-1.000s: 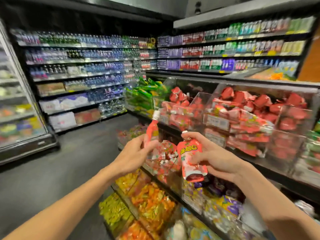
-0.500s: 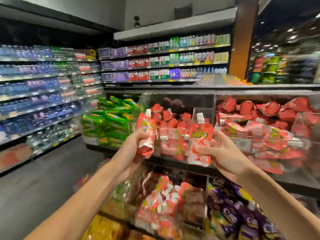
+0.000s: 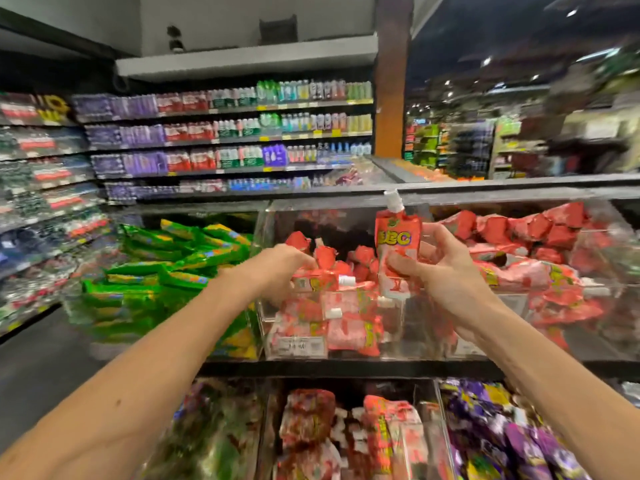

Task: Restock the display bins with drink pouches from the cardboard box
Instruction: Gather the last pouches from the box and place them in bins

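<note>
The person stood before a clear acrylic display bin (image 3: 266,258) on the upper shelf, both bare arms stretched toward it. The right hand (image 3: 446,275) held a red drink pouch (image 3: 396,247) above the front of that bin, fingers (image 3: 401,263) wrapped around its lower half. The pouch stood nearly upright, its long axis vertical, leaning slightly left at the top, with the white screw cap (image 3: 394,199) pointing up and the printed yellow lettering facing the camera. The left hand (image 3: 277,268) reached down into the same bin, palm down, its fingers curled over a second red pouch (image 3: 322,280) that lay on its side on top of the pile, its long axis running left to right and its white cap pointing right. Whether those fingers actually gripped it or merely rested on it could not be told. More red pouches filled the neighbouring bin (image 3: 616,244) to the right, and green packets (image 3: 162,268) were heaped in the bin to the left. Below, the lower shelf held further red pouches and purple packets (image 3: 512,434), all blurred.
</note>
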`<action>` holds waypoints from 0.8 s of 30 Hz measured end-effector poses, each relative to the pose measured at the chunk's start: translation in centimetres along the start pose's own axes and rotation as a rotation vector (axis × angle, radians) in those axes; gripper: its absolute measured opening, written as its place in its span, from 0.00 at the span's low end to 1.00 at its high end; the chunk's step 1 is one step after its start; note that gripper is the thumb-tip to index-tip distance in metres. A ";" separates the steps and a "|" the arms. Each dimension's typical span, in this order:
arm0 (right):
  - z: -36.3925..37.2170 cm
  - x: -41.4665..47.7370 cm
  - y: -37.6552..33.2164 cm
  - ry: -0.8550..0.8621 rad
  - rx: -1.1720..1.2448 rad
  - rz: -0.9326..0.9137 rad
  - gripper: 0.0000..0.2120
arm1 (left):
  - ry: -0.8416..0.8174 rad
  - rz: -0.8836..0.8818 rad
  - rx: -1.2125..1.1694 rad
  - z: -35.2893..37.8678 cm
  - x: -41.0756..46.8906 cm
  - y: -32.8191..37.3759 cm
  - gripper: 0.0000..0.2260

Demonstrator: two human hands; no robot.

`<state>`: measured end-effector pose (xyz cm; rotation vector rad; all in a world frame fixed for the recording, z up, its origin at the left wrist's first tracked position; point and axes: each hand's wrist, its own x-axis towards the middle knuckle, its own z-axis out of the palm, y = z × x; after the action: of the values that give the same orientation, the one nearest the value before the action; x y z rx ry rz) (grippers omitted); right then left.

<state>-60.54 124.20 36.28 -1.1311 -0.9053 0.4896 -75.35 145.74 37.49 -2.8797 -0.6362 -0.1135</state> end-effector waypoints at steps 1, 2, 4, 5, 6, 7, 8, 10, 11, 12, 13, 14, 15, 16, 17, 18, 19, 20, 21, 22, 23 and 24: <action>0.2 0.2 0.0 -0.001 -0.019 0.006 0.18 | -0.046 -0.030 -0.034 -0.2 0.2 -0.5 0.22; 0.4 0.4 0.1 0.000 -0.034 0.014 0.18 | -0.088 -0.055 -0.104 -0.6 0.3 -0.8 0.20; 0.7 0.9 0.3 0.003 -0.044 0.025 0.17 | -0.178 -0.084 -0.206 -1.4 0.6 -1.4 0.16; 0.9 1.1 0.3 0.001 -0.046 0.029 0.17 | -0.231 -0.082 -0.212 -1.8 0.8 -1.6 0.14; 1.1 1.3 0.3 -0.002 -0.048 0.033 0.16 | -0.288 -0.073 -0.206 -2.2 0.9 -1.5 0.13; 1.3 1.6 0.3 -0.003 -0.051 0.036 0.16 | -0.345 -0.070 -0.197 -2.5 1.0 -1.4 0.11; 1.5 1.8 0.3 -0.002 -0.062 0.038 0.15 | -0.395 -0.071 -0.195 -2.7 1.2 -1.3 0.09; 1.9 2.3 0.3 0.007 -0.113 0.040 0.15 | -0.448 -0.065 -0.187 -2.5 1.5 -1.0 0.11; 2.0 2.6 0.4 0.012 -0.136 0.046 0.16 | -0.451 -0.068 -0.165 -2.3 1.7 -0.8 0.14; 2.1 2.8 0.4 0.015 -0.145 0.056 0.16 | -0.454 -0.081 -0.129 -1.9 1.8 -0.4 0.16; 2.2 3.0 0.5 0.015 -0.139 0.071 0.17 | -0.459 -0.097 -0.086 -1.6 1.9 -0.1 0.18; 2.2 3.1 0.5 0.012 -0.129 0.085 0.17 | -0.467 -0.111 -0.049 -1.2 2.1 0.1 0.19; 2.3 3.2 0.5 0.013 -0.124 0.097 0.18 | -0.476 -0.113 -0.037 -0.9 2.4 0.2 0.20; 2.2 3.2 0.5 0.015 -0.128 0.103 0.19 | -0.479 -0.105 -0.051 -0.9 2.4 0.1 0.19; 2.1 3.3 0.6 0.018 -0.136 0.106 0.19 | -0.451 -0.088 -0.105 -1.0 2.4 -0.1 0.17; 2.0 3.4 0.6 0.020 -0.143 0.110 0.20 | -0.386 -0.075 -0.212 -1.4 2.3 -0.5 0.15; 1.9 3.5 0.7 0.021 -0.147 0.116 0.20 | -0.291 -0.064 -0.388 -1.9 2.0 -0.8 0.15; 1.8 3.7 0.7 0.024 -0.146 0.121 0.20 | -0.206 -0.057 -0.615 -2.4 1.6 -0.8 0.14; 1.8 3.8 0.8 0.026 -0.137 0.124 0.20 | -0.161 -0.048 -0.855 -2.9 1.2 -0.6 0.15; 2.0 4.0 0.8 0.023 -0.123 0.125 0.20 | -0.146 -0.036 -1.030 -3.2 1.0 -0.2 0.17; 2.2 4.2 0.9 0.013 -0.111 0.125 0.20 | -0.135 -0.022 -1.111 -3.3 0.9 0.3 0.19; 2.5 4.5 0.9 0.005 -0.108 0.126 0.20 | -0.113 -0.003 -1.121 -3.2 0.9 0.9 0.19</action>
<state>-59.93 129.27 37.48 -1.2926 -0.8676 0.5451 -74.30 144.70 40.54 -3.9735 -0.7630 -0.4309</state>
